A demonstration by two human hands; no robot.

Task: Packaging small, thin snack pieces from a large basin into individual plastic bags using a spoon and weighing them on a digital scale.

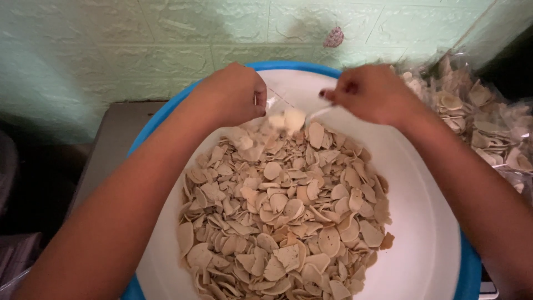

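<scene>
Domestic food-preparation corner, probably in a home kitchen or a small home-run snack business. A wide blue-rimmed white basin (pixel 427 222) holds a heap of thin, pale, raw cracker chips (pixel 283 222). Right of the basin lie clear plastic bags (pixel 483 122) filled with the same chips. Behind the basin rises a pale green wall (pixel 139 50) with an embossed brick pattern; left of the basin, a grey surface (pixel 119 133) shows.

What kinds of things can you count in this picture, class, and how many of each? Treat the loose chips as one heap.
Bare hands: 2, left hand and right hand
Round white basin with blue rim: 1
Heap of pale beige dried chips: 1
Clear plastic bag of chips: 1
Total: 5
</scene>
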